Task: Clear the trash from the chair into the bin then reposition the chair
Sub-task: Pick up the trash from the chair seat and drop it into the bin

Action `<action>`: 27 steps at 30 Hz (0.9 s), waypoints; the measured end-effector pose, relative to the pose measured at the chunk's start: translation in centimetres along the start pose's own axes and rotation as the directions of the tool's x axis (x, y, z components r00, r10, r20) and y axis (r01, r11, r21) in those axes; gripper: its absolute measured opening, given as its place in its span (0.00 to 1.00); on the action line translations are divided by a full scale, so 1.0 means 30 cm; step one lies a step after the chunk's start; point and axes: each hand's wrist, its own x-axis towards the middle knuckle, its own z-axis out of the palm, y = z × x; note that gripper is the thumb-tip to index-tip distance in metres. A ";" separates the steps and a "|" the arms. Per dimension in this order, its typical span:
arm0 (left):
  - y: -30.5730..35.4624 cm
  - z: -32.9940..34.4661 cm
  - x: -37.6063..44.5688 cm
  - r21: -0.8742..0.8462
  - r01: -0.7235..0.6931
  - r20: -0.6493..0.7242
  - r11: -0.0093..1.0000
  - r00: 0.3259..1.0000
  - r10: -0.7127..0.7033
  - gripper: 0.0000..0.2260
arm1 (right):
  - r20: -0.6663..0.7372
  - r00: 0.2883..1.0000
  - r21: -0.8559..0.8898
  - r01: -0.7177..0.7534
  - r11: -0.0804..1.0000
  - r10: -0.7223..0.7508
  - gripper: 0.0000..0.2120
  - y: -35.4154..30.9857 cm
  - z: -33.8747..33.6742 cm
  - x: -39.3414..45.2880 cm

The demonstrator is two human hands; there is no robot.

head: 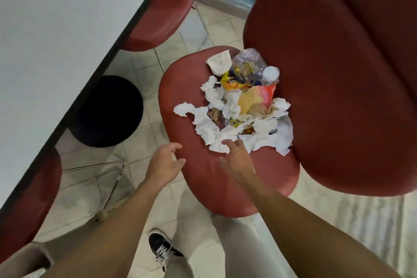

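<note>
A heap of trash [237, 106] lies on the chair [203, 176] seat, toward its backrest at right. The bin [108, 110] stands on the floor left of the chair, apparently partly under the table [56, 40] edge, with other chairs [158, 18] beyond.
</note>
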 end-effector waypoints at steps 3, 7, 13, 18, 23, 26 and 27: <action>0.101 0.080 0.148 0.104 -0.100 -0.004 0.990 0.995 0.101 0.20 | 0.013 1.000 -0.010 0.021 1.000 -0.021 0.29 0.055 -0.008 0.119; 0.157 0.190 0.300 0.188 -0.206 0.079 0.960 0.978 0.194 0.22 | 0.071 0.997 -0.055 0.044 0.998 -0.040 0.34 0.099 0.028 0.256; 0.121 0.318 0.365 0.400 -0.225 0.237 0.889 0.962 0.137 0.25 | 0.106 0.994 -0.190 0.048 0.981 -0.028 0.32 0.123 0.135 0.334; 0.064 0.346 0.349 0.378 -0.181 0.192 0.908 0.975 0.115 0.21 | 0.103 0.995 -0.240 0.039 0.970 -0.015 0.21 0.125 0.159 0.353; 0.054 0.356 0.330 0.380 -0.155 0.178 0.912 0.980 0.092 0.17 | 0.137 0.990 -0.314 0.079 0.946 -0.037 0.19 0.148 0.171 0.348; 0.050 0.350 0.303 0.359 -0.103 0.148 0.928 0.988 0.053 0.15 | 0.134 0.991 -0.309 0.061 0.949 -0.020 0.15 0.162 0.170 0.329; 0.047 0.343 0.288 0.337 -0.086 0.133 0.938 0.990 0.043 0.15 | 0.118 0.993 -0.285 0.048 0.957 -0.015 0.15 0.167 0.171 0.319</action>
